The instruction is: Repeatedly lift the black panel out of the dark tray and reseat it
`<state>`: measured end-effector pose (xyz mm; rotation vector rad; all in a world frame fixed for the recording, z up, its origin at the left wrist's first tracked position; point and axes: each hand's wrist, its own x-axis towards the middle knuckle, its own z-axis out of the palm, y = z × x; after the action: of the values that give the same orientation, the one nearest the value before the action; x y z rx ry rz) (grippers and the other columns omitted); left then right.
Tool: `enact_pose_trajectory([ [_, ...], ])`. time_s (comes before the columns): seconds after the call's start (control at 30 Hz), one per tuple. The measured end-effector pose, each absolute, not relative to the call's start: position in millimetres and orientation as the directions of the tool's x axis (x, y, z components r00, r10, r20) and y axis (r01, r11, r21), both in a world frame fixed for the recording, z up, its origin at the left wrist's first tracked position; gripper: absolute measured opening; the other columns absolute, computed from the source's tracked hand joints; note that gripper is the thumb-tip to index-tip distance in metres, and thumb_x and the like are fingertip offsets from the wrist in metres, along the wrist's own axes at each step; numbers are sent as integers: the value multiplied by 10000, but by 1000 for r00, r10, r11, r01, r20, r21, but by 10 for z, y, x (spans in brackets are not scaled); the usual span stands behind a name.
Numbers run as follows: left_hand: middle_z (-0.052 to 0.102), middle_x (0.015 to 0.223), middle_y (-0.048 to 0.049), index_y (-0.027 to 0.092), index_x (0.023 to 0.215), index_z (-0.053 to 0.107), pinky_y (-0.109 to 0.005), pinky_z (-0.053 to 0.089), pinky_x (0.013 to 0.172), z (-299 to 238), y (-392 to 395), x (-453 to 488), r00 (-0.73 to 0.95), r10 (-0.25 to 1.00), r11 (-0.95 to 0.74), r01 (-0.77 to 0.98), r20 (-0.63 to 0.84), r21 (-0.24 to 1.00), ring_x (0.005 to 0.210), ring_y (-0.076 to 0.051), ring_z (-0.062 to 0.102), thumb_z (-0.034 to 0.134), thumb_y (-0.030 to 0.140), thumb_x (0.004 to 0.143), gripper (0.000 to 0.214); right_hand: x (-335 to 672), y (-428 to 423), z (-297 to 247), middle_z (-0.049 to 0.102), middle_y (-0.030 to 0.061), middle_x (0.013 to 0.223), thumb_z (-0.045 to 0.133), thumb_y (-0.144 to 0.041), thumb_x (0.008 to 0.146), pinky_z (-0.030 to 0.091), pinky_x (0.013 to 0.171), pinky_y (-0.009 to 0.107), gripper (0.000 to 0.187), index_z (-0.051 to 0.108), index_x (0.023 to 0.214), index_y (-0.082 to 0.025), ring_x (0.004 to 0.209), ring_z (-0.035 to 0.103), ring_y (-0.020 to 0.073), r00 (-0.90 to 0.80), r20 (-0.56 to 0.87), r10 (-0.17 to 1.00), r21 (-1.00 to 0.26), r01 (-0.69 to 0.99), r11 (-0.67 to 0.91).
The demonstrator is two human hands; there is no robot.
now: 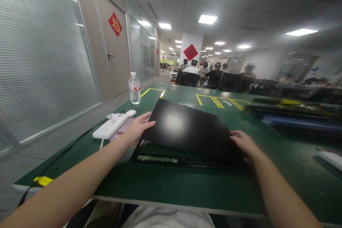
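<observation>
Between my hands is a thin, glossy black panel (pixel 187 126) that looks like a display screen, tilted over the green table. My left hand (pixel 139 128) grips its left edge, thumb on the top face. At the right edge, my right hand (pixel 243 142) holds it with the fingers partly hidden. Beneath the panel's near side lies a black frame (pixel 203 162) on the table. A green circuit board strip (pixel 157 159) shows along that frame's front. The panel covers most of what lies below it.
The green table (pixel 173 185) carries a water bottle (pixel 134 89), a white power bank (pixel 109 126) with a cable and a pinkish phone (pixel 121 131) at left. Several dark panels (pixel 301 117) are stacked at right, near a white object (pixel 331 158). People sit farther back.
</observation>
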<state>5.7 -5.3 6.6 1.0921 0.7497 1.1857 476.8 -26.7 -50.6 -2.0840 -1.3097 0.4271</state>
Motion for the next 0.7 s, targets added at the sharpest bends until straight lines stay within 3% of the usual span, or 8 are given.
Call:
enact_pose_trajectory([
  [0.23, 741, 1161, -134, 153, 1314, 584, -337, 602, 826, 73, -56, 63, 252, 960, -23, -372, 125, 928, 989, -286, 728, 835, 146, 636, 723, 4706, -315, -425, 743, 115, 1039, 582, -329, 815, 520, 797, 302, 279, 737, 990, -177, 943, 694, 239, 497, 35, 867, -740, 596, -312],
  [0.47, 754, 1125, -128, 152, 1304, 590, -338, 606, 802, 14, -16, 52, 254, 960, -19, -367, 120, 930, 936, -275, 741, 840, 161, 638, 711, 4747, -287, -464, 746, 129, 1048, 630, -366, 738, 538, 754, 331, 328, 734, 972, -161, 956, 695, 260, 527, -21, 850, -861, 422, -283],
  [0.6, 762, 1101, -120, 151, 1304, 588, -316, 602, 785, 36, -21, 35, 219, 970, -23, -359, 108, 933, 930, -264, 742, 834, 133, 627, 720, 4747, -299, -444, 759, 116, 969, 607, -389, 740, 554, 727, 372, 336, 742, 968, -183, 921, 706, 282, 513, 33, 858, -885, 413, -214],
  [0.7, 780, 1028, -114, 137, 1286, 598, -282, 593, 720, 79, -30, 13, 184, 981, -3, -336, 69, 942, 857, -249, 752, 828, 143, 625, 700, 4713, -344, -352, 758, 100, 871, 590, -446, 775, 560, 735, 417, 383, 744, 1035, -210, 885, 711, 304, 456, 154, 877, -890, 450, -78],
])
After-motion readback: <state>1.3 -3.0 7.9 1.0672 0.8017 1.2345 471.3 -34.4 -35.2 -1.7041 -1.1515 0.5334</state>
